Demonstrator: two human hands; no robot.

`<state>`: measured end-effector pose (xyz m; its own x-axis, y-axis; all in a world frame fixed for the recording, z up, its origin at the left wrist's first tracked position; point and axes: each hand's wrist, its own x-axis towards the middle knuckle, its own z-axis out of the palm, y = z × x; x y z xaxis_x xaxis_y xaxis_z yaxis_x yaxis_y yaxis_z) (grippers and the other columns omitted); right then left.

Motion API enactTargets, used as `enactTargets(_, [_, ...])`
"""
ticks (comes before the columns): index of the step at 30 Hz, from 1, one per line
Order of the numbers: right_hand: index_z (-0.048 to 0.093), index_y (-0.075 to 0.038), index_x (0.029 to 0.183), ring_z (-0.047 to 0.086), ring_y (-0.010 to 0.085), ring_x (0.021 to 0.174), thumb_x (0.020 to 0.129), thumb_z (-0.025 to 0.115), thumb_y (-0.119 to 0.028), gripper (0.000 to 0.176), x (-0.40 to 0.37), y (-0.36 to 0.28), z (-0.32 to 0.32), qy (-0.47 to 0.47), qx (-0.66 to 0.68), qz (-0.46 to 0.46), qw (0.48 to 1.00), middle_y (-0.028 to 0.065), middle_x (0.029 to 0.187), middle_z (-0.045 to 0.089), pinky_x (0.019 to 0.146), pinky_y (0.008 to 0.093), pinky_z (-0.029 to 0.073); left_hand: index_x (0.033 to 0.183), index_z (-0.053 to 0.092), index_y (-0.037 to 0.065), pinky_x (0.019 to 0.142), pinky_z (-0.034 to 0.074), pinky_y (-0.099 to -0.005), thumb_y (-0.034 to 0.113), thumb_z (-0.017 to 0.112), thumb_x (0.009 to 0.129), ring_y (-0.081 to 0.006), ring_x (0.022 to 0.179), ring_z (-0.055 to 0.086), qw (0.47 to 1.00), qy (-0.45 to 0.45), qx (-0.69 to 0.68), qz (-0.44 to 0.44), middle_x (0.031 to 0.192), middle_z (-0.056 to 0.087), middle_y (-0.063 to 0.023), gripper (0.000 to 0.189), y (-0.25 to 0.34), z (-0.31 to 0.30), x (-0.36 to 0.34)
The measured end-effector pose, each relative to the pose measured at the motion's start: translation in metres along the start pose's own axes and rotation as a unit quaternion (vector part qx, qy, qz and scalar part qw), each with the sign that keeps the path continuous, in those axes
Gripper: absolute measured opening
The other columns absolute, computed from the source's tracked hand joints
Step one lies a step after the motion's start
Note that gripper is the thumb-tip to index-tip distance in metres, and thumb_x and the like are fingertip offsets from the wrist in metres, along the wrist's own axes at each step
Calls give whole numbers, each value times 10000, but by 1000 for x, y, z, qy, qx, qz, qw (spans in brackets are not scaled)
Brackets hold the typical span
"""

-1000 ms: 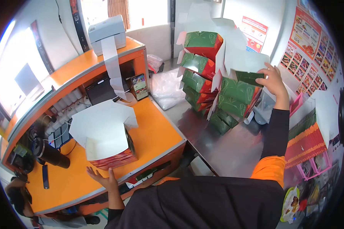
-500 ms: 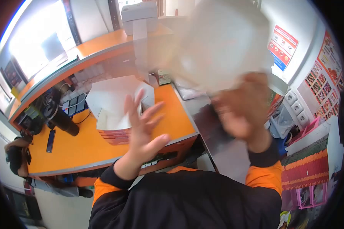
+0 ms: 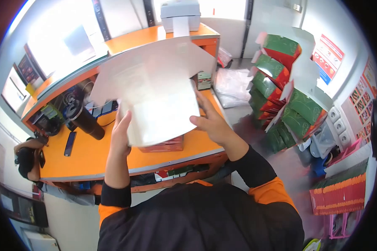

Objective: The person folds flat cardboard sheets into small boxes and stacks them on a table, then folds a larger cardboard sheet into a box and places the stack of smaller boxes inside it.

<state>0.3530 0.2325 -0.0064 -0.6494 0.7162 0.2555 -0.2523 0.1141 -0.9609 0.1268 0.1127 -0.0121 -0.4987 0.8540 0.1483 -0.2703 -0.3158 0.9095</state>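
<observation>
An open cardboard box (image 3: 161, 119) with a white inside and a raised, flared lid is held between my two hands. My left hand (image 3: 120, 130) grips its left wall, thumb toward the inside. On the opposite wall, my right hand (image 3: 213, 123) has its thumb at the rim and its fingers along the outer side. Under the box, the red side of a box stack (image 3: 165, 145) shows on the orange counter (image 3: 92, 155). Whether the held box touches that stack cannot be made out.
Green-and-red open boxes (image 3: 295, 109) stand in piles at right, with flat red cardboard (image 3: 339, 194) below. A black tumbler (image 3: 90, 124) and a phone (image 3: 70, 143) are on the counter's left. A label printer (image 3: 180, 16) sits on the shelf. Another person (image 3: 27, 157) leans at far left.
My right hand has come down from the raised, blurred white box at upper right. My left hand, earlier spread and holding nothing, now grips a box too. The view has shifted, uncovering the box piles.
</observation>
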Motion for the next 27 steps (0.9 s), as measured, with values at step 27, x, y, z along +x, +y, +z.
enactTargets(27, [501,96,1132,577,318,777,856,527,-337,514,3,85,85,-43,-546,-117,829,173,836,582,652,387,470,1129,564,26,847,447,-374,63,507,717,-346,971,560,613,-186,768,1,1038,593,-203,417,25,-104,114])
